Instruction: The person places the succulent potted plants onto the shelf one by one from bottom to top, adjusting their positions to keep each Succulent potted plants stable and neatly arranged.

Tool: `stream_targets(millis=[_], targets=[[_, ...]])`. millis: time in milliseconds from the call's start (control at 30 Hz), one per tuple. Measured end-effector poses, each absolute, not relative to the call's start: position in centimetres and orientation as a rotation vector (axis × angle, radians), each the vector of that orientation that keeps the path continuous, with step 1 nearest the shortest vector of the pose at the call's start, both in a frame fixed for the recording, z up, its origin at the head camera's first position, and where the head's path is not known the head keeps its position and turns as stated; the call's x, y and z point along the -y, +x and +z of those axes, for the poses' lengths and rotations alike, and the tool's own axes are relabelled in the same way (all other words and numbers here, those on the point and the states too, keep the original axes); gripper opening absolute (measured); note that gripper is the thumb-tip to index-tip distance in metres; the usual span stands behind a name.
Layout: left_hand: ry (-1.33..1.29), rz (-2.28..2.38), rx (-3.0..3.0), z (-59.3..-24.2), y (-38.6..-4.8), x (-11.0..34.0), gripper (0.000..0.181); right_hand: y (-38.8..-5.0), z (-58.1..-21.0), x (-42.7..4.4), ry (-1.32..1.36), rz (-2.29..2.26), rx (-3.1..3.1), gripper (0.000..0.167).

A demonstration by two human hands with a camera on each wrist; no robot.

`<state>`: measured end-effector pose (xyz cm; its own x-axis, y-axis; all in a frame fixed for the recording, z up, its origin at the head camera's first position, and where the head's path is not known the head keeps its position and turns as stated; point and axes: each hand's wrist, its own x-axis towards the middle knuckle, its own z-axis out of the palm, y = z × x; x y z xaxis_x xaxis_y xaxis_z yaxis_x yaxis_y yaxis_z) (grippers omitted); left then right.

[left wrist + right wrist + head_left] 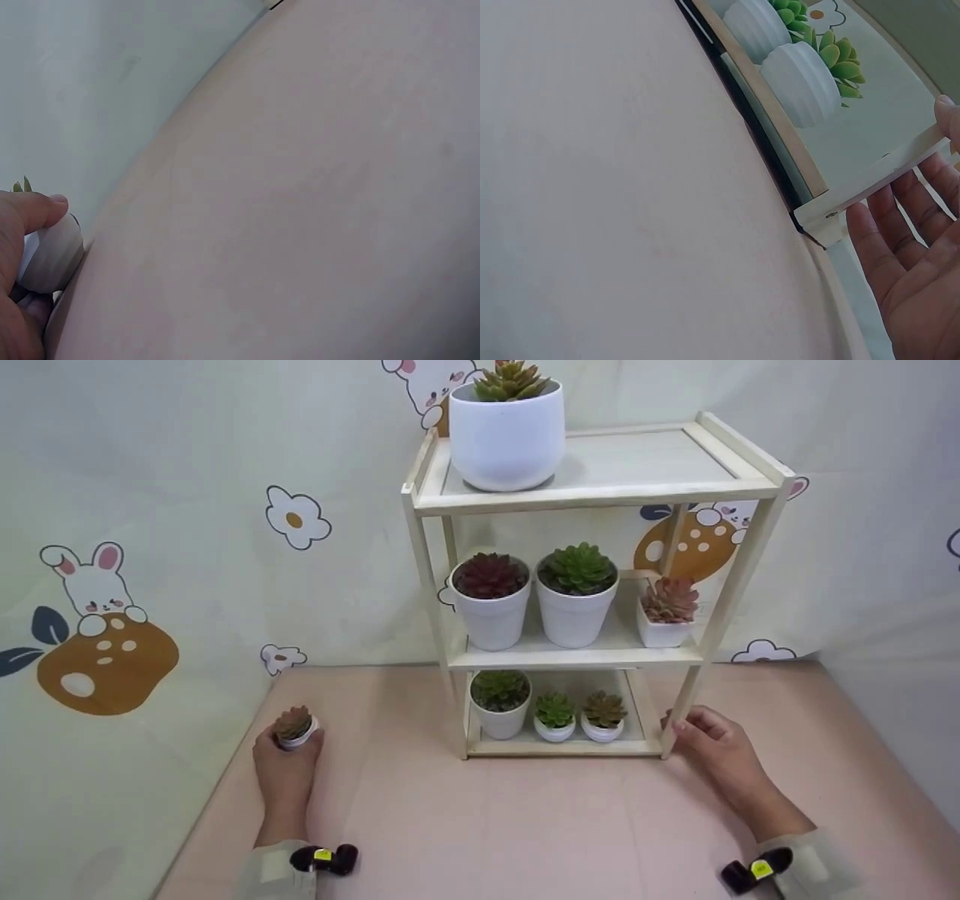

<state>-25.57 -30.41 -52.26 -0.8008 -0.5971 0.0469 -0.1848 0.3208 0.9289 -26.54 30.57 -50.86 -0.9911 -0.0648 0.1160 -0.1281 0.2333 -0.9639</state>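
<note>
At the table's left side my left hand (289, 761) grips a small potted succulent (294, 726) with reddish-brown leaves and a white pot. The left wrist view shows the thumb and fingers around that white pot (56, 255), close to the tabletop. My right hand (716, 746) is at the lower right front leg of a pale wooden shelf rack (577, 660). In the right wrist view the thumb lies on one side of the leg (885, 176) and the fingers on the other, holding it. Part of the left hand is cut off in its wrist view.
A large white pot (506, 439) with a succulent stands on the top shelf, at left. The middle shelf bears a dark red succulent (491, 577), a green one (577, 570) and a pink one (670, 604). Three potted succulents (555, 716) line the bottom shelf.
</note>
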Motion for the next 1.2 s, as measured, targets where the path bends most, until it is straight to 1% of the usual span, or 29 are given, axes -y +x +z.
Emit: stream_targets(millis=[300, 500, 700, 900, 1133, 1200], targets=[[0.653, -1.503, 2.196, -51.7, -25.3, 29.9, 0.083, -26.6, -51.0, -30.7, 0.180, 1.957, 2.402, 0.047], [0.653, -1.475, 2.163, -51.0, -25.3, 29.3, 0.078, -26.6, -50.9, -30.7, 0.191, 1.955, 2.392, 0.046], [0.647, -1.446, 2.177, -50.3, -25.1, 28.5, 0.079, -26.7, -50.8, -30.6, 0.195, 1.935, 2.403, 0.045], [0.562, -1.424, 2.174, -49.3, -24.8, 27.7, 0.072, -26.7, -50.8, -30.6, 0.198, 1.902, 2.428, 0.046], [0.531, -1.482, 2.150, -47.4, -24.4, 26.6, 0.080, -26.5, -50.8, -30.4, 0.181, 1.930, 2.422, 0.046], [0.524, -1.493, 2.148, -46.9, -24.4, 26.3, 0.080, -26.4, -50.8, -30.3, 0.175, 1.938, 2.409, 0.044]])
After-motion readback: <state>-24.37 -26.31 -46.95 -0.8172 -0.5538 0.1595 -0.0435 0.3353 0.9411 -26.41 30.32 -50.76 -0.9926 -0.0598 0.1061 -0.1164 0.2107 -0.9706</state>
